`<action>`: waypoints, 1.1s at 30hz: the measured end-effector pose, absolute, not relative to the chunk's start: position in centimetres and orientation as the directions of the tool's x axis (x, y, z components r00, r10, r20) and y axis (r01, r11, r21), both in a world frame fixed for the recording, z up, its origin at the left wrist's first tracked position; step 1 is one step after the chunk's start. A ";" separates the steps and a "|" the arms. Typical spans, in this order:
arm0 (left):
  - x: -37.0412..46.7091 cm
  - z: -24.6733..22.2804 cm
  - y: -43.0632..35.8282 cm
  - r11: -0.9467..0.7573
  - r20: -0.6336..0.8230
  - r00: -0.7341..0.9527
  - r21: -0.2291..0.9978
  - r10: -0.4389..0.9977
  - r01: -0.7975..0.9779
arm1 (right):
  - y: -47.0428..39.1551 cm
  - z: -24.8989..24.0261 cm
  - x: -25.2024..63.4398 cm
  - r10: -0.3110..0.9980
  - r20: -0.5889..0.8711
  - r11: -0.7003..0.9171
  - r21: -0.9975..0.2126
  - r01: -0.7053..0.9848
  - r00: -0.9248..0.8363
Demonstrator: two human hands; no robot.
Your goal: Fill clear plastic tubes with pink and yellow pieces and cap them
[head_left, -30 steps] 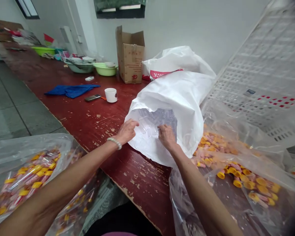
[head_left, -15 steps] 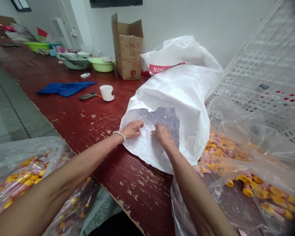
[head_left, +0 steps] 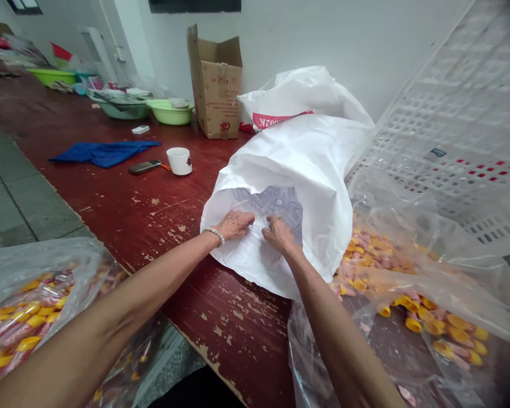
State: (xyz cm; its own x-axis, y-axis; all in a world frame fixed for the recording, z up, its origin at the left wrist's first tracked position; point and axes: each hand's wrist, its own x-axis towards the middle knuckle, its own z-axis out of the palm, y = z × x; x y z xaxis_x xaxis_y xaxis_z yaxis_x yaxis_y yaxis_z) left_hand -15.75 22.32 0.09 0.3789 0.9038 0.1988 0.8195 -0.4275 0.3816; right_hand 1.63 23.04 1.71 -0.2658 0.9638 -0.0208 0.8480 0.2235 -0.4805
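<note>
A large white sack (head_left: 318,153) lies on its side with its mouth facing me. Loose small clear plastic pieces (head_left: 276,198) fill part of its opening. Inside the mouth, my left hand (head_left: 237,225) has its fingers pinched together at a clear plastic piece, a beaded bracelet at the wrist. Close beside it, my right hand (head_left: 279,233) is curled, thumb and forefinger closed at clear plastic too. The exact shape of what the fingertips hold is hard to make out. Both hands rest over the white lower lip of the sack.
The worn red table (head_left: 233,334) carries a white cup (head_left: 179,161), a phone (head_left: 145,166), blue cloth (head_left: 104,153), a cardboard box (head_left: 221,96) and a green basin (head_left: 170,111). Yellow-ended pieces (head_left: 437,323) lie in clear plastic at right; a similar bag (head_left: 29,317) is at left. A white crate (head_left: 446,147) leans at right.
My left hand has shifted slightly right and its fingers have drawn together, closer to the right hand. The whole view has slid a little to the left.
</note>
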 end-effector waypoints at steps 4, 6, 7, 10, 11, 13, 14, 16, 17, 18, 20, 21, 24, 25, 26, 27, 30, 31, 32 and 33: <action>-16.4 -0.2 20.0 -0.362 0.207 0.297 0.520 0.932 0.774 | 21.8 1.3 2.3 0.954 0.024 0.248 -0.626 0.740 -0.300; -16.5 -0.5 19.1 -0.327 0.209 0.252 0.640 0.945 0.696 | 20.9 1.2 2.2 0.952 0.033 0.248 -0.668 0.701 -0.305; -16.5 -0.6 18.7 -0.312 0.207 0.235 0.690 0.950 0.654 | 20.4 1.2 2.1 0.953 0.038 0.244 -0.685 0.686 -0.301; -16.2 -0.8 18.0 -0.319 0.212 0.240 0.692 0.947 0.647 | 19.4 1.3 1.7 0.948 0.053 0.240 -0.764 0.598 -0.312; -16.0 -0.9 17.9 -0.340 0.219 0.261 0.651 0.940 0.679 | 19.2 1.3 1.6 0.941 0.061 0.250 -0.788 0.563 -0.333; -15.8 -0.9 17.6 -0.381 0.230 0.304 0.572 0.925 0.726 | 18.9 1.1 1.5 0.920 0.083 0.294 -0.793 0.534 -0.384; -15.7 -0.9 17.5 -0.400 0.232 0.325 0.549 0.917 0.734 | 18.8 1.0 1.5 0.910 0.095 0.328 -0.762 0.559 -0.405; -15.5 -0.9 17.2 -0.427 0.219 0.368 0.518 0.904 0.741 | 18.5 0.6 1.5 0.900 0.114 0.385 -0.662 0.643 -0.420; -15.4 -0.9 17.0 -0.432 0.201 0.384 0.496 0.901 0.753 | 18.3 0.4 1.5 0.900 0.116 0.398 -0.613 0.682 -0.420; -15.4 -0.9 16.8 -0.426 0.175 0.392 0.474 0.903 0.771 | 18.2 0.2 1.5 0.902 0.113 0.401 -0.575 0.713 -0.417; -15.6 -0.9 16.4 -0.390 0.127 0.374 0.445 0.919 0.806 | 17.9 0.0 1.5 0.910 0.101 0.390 -0.538 0.747 -0.403; -15.8 -0.9 16.2 -0.364 0.123 0.348 0.451 0.930 0.815 | 17.8 0.0 1.5 0.914 0.093 0.381 -0.531 0.757 -0.395; -16.6 -0.8 15.7 -0.265 0.197 0.184 0.571 0.963 0.777 | 17.8 0.3 1.7 0.930 0.082 0.347 -0.506 0.789 -0.357; -17.0 -0.8 15.5 -0.223 0.216 0.106 0.646 0.971 0.730 | 17.9 0.5 1.9 0.934 0.082 0.339 -0.501 0.796 -0.347; -17.4 -0.7 15.4 -0.182 0.218 0.026 0.737 0.976 0.651 | 17.9 0.7 2.2 0.937 0.083 0.334 -0.497 0.801 -0.339; -17.8 -0.6 15.3 -0.149 0.204 -0.043 0.830 0.978 0.538 | 18.0 0.9 2.5 0.939 0.085 0.331 -0.495 0.804 -0.334; -18.6 -0.6 14.9 -0.111 0.137 -0.161 0.980 0.977 0.163 | 18.1 1.4 3.1 0.944 0.097 0.322 -0.491 0.810 -0.316; -18.8 -0.6 14.7 -0.096 0.115 -0.176 0.989 0.978 0.113 | 18.1 1.5 3.2 0.946 0.107 0.318 -0.489 0.812 -0.306; -19.0 -0.7 14.5 -0.072 0.094 -0.180 0.989 0.979 0.128 | 18.1 1.6 3.1 0.947 0.123 0.319 -0.484 0.815 -0.298; -19.2 -0.8 14.3 -0.043 0.080 -0.176 0.978 0.981 0.206 | 18.1 1.6 2.9 0.944 0.141 0.328 -0.474 0.817 -0.298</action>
